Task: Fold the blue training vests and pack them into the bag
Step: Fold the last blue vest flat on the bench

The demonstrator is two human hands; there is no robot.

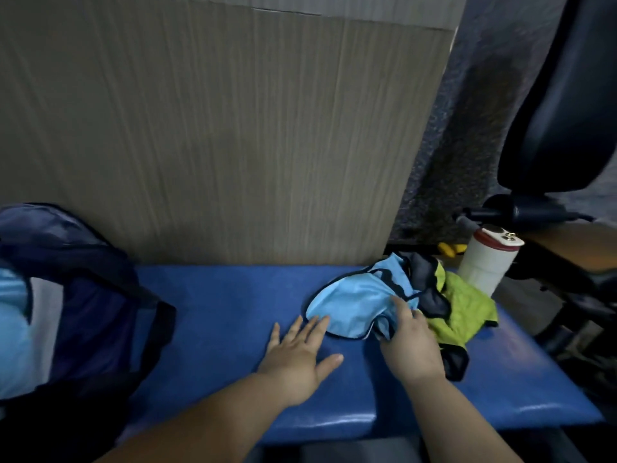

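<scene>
Two bare hands reach for a blue vest (354,299) on a padded blue bench (217,312).
The crumpled vest lies at right, just beside a green vest (467,312). The left hand (297,359) lies flat and relaxed, fingertips touching the vest's edge. The right hand (412,345) covers bunched fabric; I cannot tell whether it is pinching. A dark bag (93,305) sits open far left.

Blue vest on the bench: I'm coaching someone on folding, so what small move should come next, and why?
Probably draw the blue vest left onto bare bench and spread it flat. It lies crumpled against the green vest; the right hand is on its near edge, the left hand lies flat, fingertips at its rim.
</scene>
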